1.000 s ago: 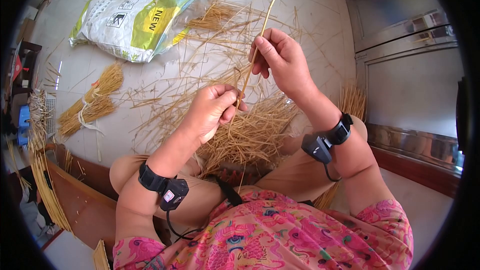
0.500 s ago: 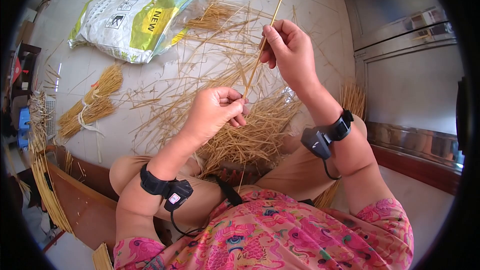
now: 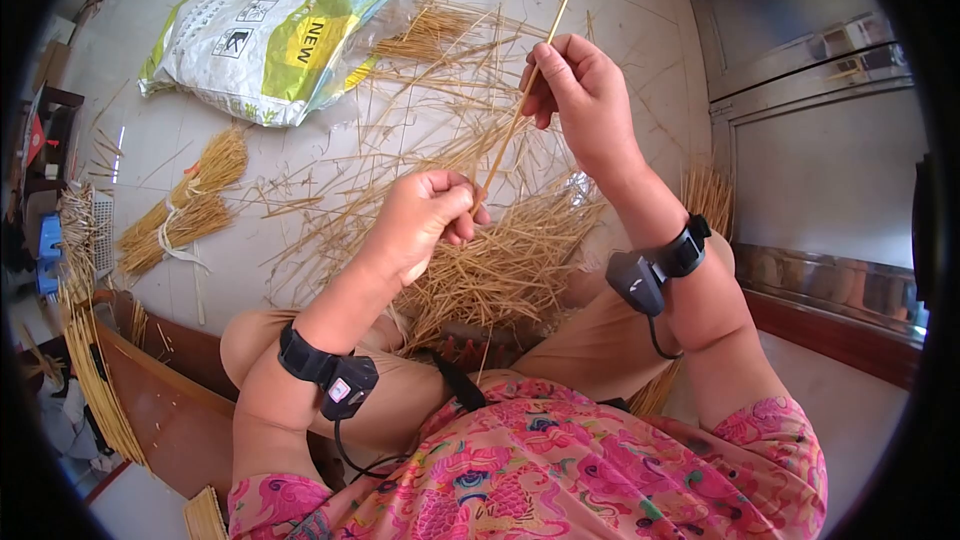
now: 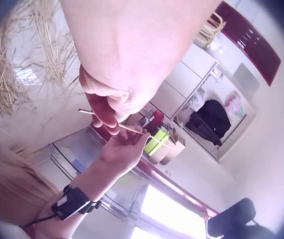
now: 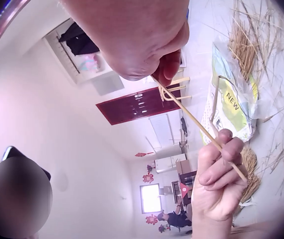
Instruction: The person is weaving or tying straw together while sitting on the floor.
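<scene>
A long, thin straw stalk slants between the two hands, above the legs of the seated person. Near its lower end, the left hand pinches it between thumb and curled fingers. The right hand grips it higher up with thumb and fingers, and its upper part sticks out past that hand. In the right wrist view the stalk runs straight from one hand to the other, its cut tip showing beyond the left fingers. A thin, bent strip rises beside the left fingertips there.
Below the hands lies a heap of loose straw, with stalks scattered over the tiled floor. A printed bag lies at the back left, near a tied straw bundle. A brown wooden trough stands left, a metal door right.
The right hand has moved up and slightly right along with the stalk. The left fingers loosened half a second ago, and they are now curled round the stalk's lower end again.
</scene>
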